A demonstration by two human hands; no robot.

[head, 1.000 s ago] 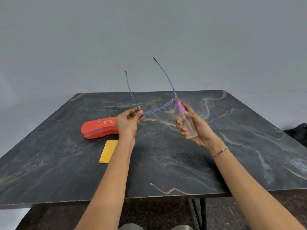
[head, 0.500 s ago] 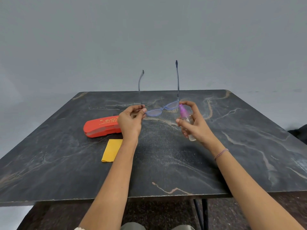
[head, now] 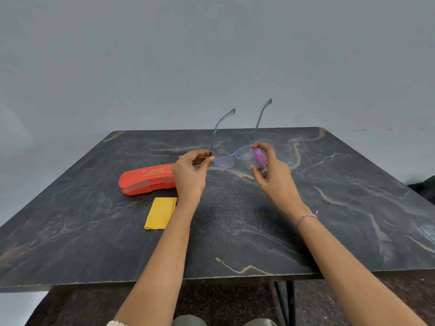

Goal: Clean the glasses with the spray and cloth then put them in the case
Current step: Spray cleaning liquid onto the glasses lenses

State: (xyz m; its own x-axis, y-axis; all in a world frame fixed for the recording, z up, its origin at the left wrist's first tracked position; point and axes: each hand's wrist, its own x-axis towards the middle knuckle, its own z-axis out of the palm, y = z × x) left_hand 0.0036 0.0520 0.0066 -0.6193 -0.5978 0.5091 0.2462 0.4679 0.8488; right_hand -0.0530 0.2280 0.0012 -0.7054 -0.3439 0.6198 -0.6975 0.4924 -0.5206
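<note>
Left hand [head: 188, 177]: fingers pinch glasses [head: 231, 158] at one hinge. Right hand [head: 273, 177]: fingers clamped on spray bottle [head: 259, 159]. Risk: one-corner pinch, so the frame may twist or drop.

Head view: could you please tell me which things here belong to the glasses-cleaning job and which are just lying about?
Belong to the job:
glasses, held by the left hand
spray bottle, in the right hand
yellow cloth
red case

Just there:
marbled table
dark object at the right edge
bracelet on the right wrist
</note>
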